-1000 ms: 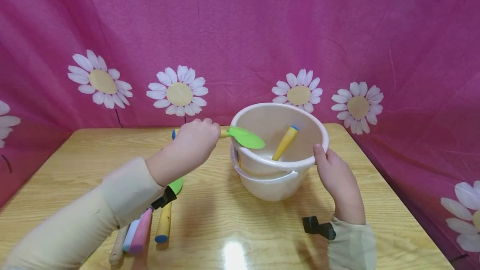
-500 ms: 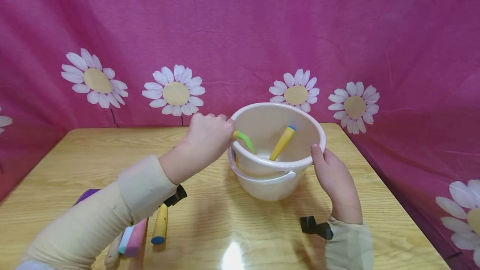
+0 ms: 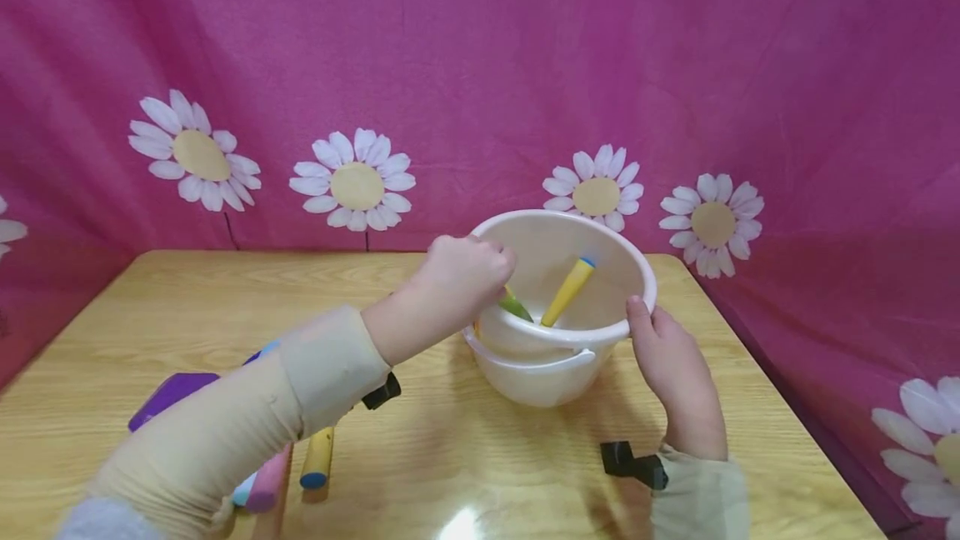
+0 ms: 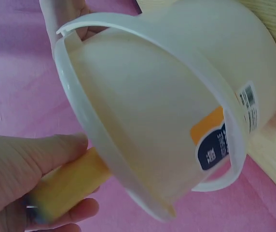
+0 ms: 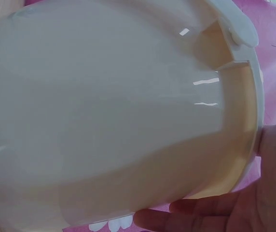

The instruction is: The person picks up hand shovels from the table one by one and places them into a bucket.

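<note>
A white bucket [image 3: 543, 373] stands tilted on the table. My left hand [image 3: 453, 282], above its left rim, grips the yellow handle [image 4: 73, 183] of a small tool whose green blade [image 3: 516, 307] is inside the bucket. A second yellow handle [image 3: 568, 292] with a blue end leans inside the bucket. My right hand [image 3: 675, 365] holds the bucket's right rim, thumb over the edge; in the right wrist view its fingers [image 5: 176, 220] lie along the outside wall. The left wrist view shows an orange and dark label [image 4: 213, 145] on the bucket's side.
On the wooden table [image 3: 450, 457], partly under my left sleeve, lie a purple piece [image 3: 171, 397], a pink handle [image 3: 268, 482], a light blue one beside it and a yellow handle with a blue end [image 3: 317, 461]. A pink cloth with daisies [image 3: 480, 90] hangs behind.
My left hand has moved right, over the bucket's rim, and the green blade has gone lower inside and turned more edge-on. My right hand still holds the rim.
</note>
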{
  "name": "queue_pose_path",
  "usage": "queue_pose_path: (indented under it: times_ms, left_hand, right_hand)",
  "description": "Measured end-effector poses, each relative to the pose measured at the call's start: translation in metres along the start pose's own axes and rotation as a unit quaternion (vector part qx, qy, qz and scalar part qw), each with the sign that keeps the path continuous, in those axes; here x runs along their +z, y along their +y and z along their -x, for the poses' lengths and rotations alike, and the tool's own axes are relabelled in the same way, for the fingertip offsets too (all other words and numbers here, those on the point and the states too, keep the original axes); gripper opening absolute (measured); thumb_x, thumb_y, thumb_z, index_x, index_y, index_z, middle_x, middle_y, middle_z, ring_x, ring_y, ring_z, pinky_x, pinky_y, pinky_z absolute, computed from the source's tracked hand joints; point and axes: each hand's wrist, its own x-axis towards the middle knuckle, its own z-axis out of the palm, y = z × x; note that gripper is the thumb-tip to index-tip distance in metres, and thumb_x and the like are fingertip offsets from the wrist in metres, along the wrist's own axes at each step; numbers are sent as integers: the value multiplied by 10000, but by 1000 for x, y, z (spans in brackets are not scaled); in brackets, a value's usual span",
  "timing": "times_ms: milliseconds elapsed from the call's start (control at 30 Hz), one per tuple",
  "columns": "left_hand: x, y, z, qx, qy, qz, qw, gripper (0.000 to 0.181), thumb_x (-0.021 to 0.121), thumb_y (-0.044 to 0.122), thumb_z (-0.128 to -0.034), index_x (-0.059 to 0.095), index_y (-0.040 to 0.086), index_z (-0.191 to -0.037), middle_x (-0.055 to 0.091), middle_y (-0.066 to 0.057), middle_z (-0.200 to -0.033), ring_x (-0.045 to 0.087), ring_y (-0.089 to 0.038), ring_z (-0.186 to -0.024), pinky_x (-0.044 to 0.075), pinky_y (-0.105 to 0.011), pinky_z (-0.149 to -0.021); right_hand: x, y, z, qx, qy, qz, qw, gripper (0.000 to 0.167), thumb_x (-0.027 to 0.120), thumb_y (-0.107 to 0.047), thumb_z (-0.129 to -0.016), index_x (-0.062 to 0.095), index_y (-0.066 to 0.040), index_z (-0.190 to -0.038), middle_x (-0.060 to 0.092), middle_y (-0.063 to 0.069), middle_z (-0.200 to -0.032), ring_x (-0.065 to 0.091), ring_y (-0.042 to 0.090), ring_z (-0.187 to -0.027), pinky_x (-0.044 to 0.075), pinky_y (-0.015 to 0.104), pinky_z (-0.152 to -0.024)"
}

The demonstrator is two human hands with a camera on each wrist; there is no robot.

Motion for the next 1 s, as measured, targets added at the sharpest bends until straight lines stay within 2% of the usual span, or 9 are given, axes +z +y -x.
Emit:
queue_pose_path:
  times_ms: [233,500,633,700,767,867,1000]
  left_hand:
    - [4,3,3,-15,-91,19,10000,247,647,338,-796,581,101,-819,562,-5,-723,569,-163,-591,451,-328,-432]
    - [11,-7,18,-327,272,333,9985,297,646,337,-786,509,98,-897,557,1,-725,571,-200,-539,400,-317,-396]
    - [20,-14,30,-368,758,287,9960,345,657,313,-769,513,87,-986,546,-1,-642,515,-168,-458,354,-292,-359]
    - [26,-19,38,-428,816,249,9954,353,673,313,-749,520,82,-968,527,-3,-603,506,-171,-436,345,-298,-348]
    - [29,-25,47,-508,594,247,9966,339,685,323,-738,538,77,-921,522,-6,-596,506,-180,-436,346,-306,-348]
    - [34,-35,63,-677,-21,197,9975,307,695,334,-730,538,79,-799,525,-10,-604,517,-202,-453,361,-321,-359]
    - [41,-49,88,-969,-647,155,9931,278,683,320,-744,552,75,-748,536,-25,-619,520,-213,-473,376,-347,-378]
  right_hand:
    - [1,0,1,-41,109,25,9999,778,120,-604,-883,249,-32,-1395,333,229,-1363,295,418,-1234,240,592,-938]
    - [3,1,1,-26,148,55,9999,780,110,-599,-886,261,-19,-1385,397,250,-1305,359,417,-1186,272,590,-916]
    - [5,1,1,20,124,10,9999,785,103,-602,-883,251,-21,-1389,393,251,-1307,361,420,-1183,275,598,-908]
    - [5,2,1,18,125,1,9999,784,103,-600,-884,254,-19,-1387,396,253,-1304,361,422,-1182,274,599,-909]
    - [6,2,1,11,127,11,9999,782,103,-599,-885,255,-20,-1387,394,252,-1305,358,424,-1185,273,599,-909]
    - [5,2,1,-46,134,32,9999,777,105,-596,-887,247,-22,-1391,374,251,-1324,337,431,-1200,265,605,-911]
    - [4,1,1,-146,154,70,9998,766,109,-590,-891,231,-32,-1401,324,241,-1363,292,443,-1224,246,619,-911]
